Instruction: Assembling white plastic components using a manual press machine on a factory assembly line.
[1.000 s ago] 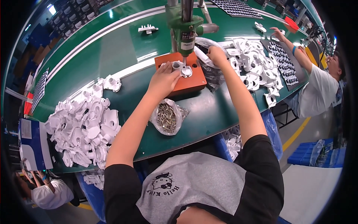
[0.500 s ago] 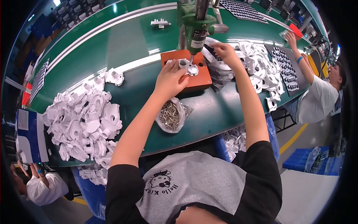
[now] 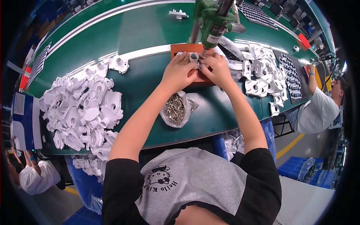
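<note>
At the left edge of the bench, a blue-and-white box (image 3: 27,122) stands above a co-worker in a white top (image 3: 39,176). Just right of it, a large heap of white plastic pieces (image 3: 84,107) spreads over the green bench (image 3: 140,80), and one similar piece (image 3: 120,64) lies at its far end. A blue bin (image 3: 84,187) sits below the near edge.

Next comes an open clear bag of screws (image 3: 174,109), close below the left hand (image 3: 180,73). That hand grasps a white fitting (image 3: 193,57) on the orange block (image 3: 183,48): its fingers lie over the left side of the fitting, with the thumb on the near side. The fitting's round, upright tube rises just right of the left fingertips, between the two hands.

The right hand (image 3: 217,69) covers the fitting's right end, its fingers bent and drawn together below the tip of the green press (image 3: 212,26). I cannot tell whether those fingertips pinch anything small, since the hand hides them.

Right of the block, a crumpled clear plastic bag (image 3: 230,48) lies beside a second heap of white pieces (image 3: 262,73). Beyond that, a dark mat (image 3: 299,96) carries rows of small parts, near another co-worker (image 3: 318,112).
</note>
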Action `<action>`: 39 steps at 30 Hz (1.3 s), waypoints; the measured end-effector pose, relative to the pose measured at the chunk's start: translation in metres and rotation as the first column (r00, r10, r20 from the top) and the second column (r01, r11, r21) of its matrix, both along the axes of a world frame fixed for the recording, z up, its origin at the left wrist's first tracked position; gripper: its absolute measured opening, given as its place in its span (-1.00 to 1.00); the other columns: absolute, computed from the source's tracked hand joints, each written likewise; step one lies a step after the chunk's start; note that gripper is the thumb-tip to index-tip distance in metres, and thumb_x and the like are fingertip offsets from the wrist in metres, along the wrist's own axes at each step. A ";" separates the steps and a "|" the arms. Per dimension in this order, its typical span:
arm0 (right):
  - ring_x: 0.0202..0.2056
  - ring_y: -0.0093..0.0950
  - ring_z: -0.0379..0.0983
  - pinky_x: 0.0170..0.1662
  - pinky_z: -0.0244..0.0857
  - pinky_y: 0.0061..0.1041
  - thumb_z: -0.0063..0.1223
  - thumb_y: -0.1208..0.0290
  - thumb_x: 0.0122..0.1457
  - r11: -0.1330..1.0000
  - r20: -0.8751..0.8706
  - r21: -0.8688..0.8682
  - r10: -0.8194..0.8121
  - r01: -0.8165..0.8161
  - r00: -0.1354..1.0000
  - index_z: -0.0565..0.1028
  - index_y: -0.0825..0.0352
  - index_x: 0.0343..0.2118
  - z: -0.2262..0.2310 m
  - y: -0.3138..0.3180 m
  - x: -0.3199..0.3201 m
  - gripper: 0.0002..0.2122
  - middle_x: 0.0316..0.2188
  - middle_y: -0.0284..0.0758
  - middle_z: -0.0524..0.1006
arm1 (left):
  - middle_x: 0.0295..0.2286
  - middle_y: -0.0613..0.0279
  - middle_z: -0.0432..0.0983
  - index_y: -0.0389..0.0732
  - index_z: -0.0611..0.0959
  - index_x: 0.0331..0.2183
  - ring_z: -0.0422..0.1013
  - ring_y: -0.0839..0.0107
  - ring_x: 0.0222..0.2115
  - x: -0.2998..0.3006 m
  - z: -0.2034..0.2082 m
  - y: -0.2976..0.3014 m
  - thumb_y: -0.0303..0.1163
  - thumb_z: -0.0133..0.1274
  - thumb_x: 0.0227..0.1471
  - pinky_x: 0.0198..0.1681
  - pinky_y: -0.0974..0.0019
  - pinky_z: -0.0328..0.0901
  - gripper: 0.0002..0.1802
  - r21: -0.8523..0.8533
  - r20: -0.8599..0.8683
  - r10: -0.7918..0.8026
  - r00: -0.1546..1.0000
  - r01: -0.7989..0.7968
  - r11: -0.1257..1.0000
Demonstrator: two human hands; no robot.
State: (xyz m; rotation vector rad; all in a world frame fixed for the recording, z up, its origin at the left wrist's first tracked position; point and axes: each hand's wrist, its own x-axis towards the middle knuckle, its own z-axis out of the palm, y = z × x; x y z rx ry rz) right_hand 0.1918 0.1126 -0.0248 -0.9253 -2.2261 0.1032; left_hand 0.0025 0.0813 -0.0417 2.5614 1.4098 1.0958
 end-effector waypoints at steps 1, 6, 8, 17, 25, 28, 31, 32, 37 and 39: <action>-0.17 -0.30 0.37 -0.07 0.17 -0.30 0.10 0.38 -0.06 0.997 0.062 0.073 -0.024 0.019 0.998 0.56 0.33 -0.39 0.000 -0.004 0.000 -0.82 -0.37 -0.29 0.52 | -0.04 -0.03 0.36 -0.20 0.55 -0.29 0.20 0.02 0.05 0.000 0.000 0.000 -0.28 0.02 -0.09 0.16 0.07 0.05 -0.71 -0.006 0.006 -0.008 1.000 0.008 1.000; -0.14 -0.26 0.32 -0.04 0.12 -0.31 0.05 0.41 0.01 0.996 -0.030 -0.064 -0.063 0.061 0.998 0.47 0.33 -0.20 -0.004 -0.014 -0.001 -0.73 -0.22 -0.25 0.44 | -0.04 -0.07 0.36 -0.18 0.56 -0.27 0.22 0.04 0.05 0.000 -0.004 0.003 -0.30 -0.02 -0.08 0.15 0.09 0.06 -0.72 -0.007 -0.001 0.007 1.000 -0.007 1.000; -0.16 -0.26 0.32 -0.04 0.12 -0.32 0.07 0.43 -0.01 0.996 -0.055 0.012 -0.091 0.092 0.994 0.47 0.33 -0.22 0.002 -0.026 -0.003 -0.75 -0.24 -0.25 0.44 | -0.04 -0.09 0.36 -0.16 0.57 -0.26 0.23 0.07 0.05 -0.001 -0.003 0.001 -0.31 -0.08 -0.07 0.16 0.11 0.05 -0.71 -0.011 0.002 0.011 1.000 -0.011 1.000; -0.32 -0.40 0.30 -0.25 0.16 -0.42 0.18 0.49 -0.20 0.951 0.124 -0.062 0.308 -0.302 0.943 0.52 0.30 -0.54 -0.006 -0.097 -0.055 -0.90 -0.49 -0.38 0.39 | -0.04 -0.05 0.36 -0.16 0.56 -0.25 0.23 0.02 0.04 -0.002 -0.012 0.005 -0.36 -0.06 -0.09 0.13 0.10 0.09 -0.71 -0.008 0.041 0.027 0.999 -0.027 1.000; -0.31 -0.41 0.26 -0.28 0.14 -0.44 0.16 0.45 -0.26 0.979 0.338 0.005 0.188 -0.202 0.922 0.52 0.27 -0.58 -0.014 -0.104 -0.065 -0.89 -0.49 -0.40 0.36 | -0.04 -0.04 0.37 -0.13 0.56 -0.26 0.24 0.02 0.03 -0.001 -0.012 0.005 -0.37 -0.05 -0.10 0.11 0.10 0.12 -0.73 -0.012 0.074 0.017 0.997 -0.016 1.000; -0.32 -0.42 0.25 -0.29 0.13 -0.45 0.15 0.43 -0.30 0.981 0.345 0.046 0.159 -0.186 0.925 0.49 0.26 -0.63 -0.019 -0.105 -0.069 -0.90 -0.51 -0.40 0.37 | -0.04 -0.05 0.37 -0.12 0.56 -0.26 0.23 0.02 0.04 -0.002 -0.012 0.005 -0.37 -0.05 -0.09 0.11 0.10 0.11 -0.73 -0.018 0.073 0.016 0.997 -0.015 1.000; -0.34 -0.42 0.28 -0.29 0.15 -0.43 0.14 0.44 -0.29 0.984 0.265 0.026 0.163 -0.176 0.950 0.48 0.27 -0.64 -0.017 -0.104 -0.068 -0.91 -0.54 -0.39 0.38 | -0.04 -0.05 0.37 -0.12 0.56 -0.27 0.23 0.05 0.05 -0.001 -0.012 0.006 -0.35 -0.06 -0.09 0.13 0.11 0.08 -0.73 -0.019 0.057 0.016 0.998 -0.015 1.000; -0.35 -0.41 0.31 -0.29 0.19 -0.40 0.14 0.46 -0.26 0.984 0.181 -0.036 0.181 -0.177 0.967 0.49 0.30 -0.62 -0.015 -0.103 -0.066 -0.91 -0.54 -0.37 0.40 | -0.05 -0.06 0.38 -0.12 0.57 -0.28 0.23 0.09 0.05 -0.001 -0.013 0.006 -0.33 -0.07 -0.09 0.15 0.13 0.06 -0.73 -0.020 0.050 0.026 0.998 -0.025 0.999; -0.45 -0.67 0.38 -0.36 0.28 -0.63 0.16 0.49 -0.01 0.777 -0.271 -0.596 0.046 -0.205 0.961 0.51 0.42 -0.42 0.020 -0.071 -0.030 -0.88 -0.52 -0.42 0.48 | -0.04 -0.07 0.37 -0.12 0.57 -0.26 0.22 0.09 0.06 -0.002 -0.008 0.001 -0.33 -0.07 -0.08 0.16 0.13 0.06 -0.72 -0.024 0.048 0.035 0.998 -0.034 0.999; -0.44 -0.70 0.36 -0.31 0.26 -0.66 0.10 0.47 0.04 0.815 -0.287 -0.571 -0.091 -0.094 0.954 0.53 0.42 -0.42 0.020 -0.042 -0.008 -0.89 -0.49 -0.43 0.51 | -0.04 -0.07 0.36 -0.12 0.57 -0.26 0.22 0.09 0.06 -0.002 -0.006 0.000 -0.33 -0.07 -0.08 0.16 0.12 0.05 -0.72 -0.027 0.068 0.033 0.997 -0.032 0.999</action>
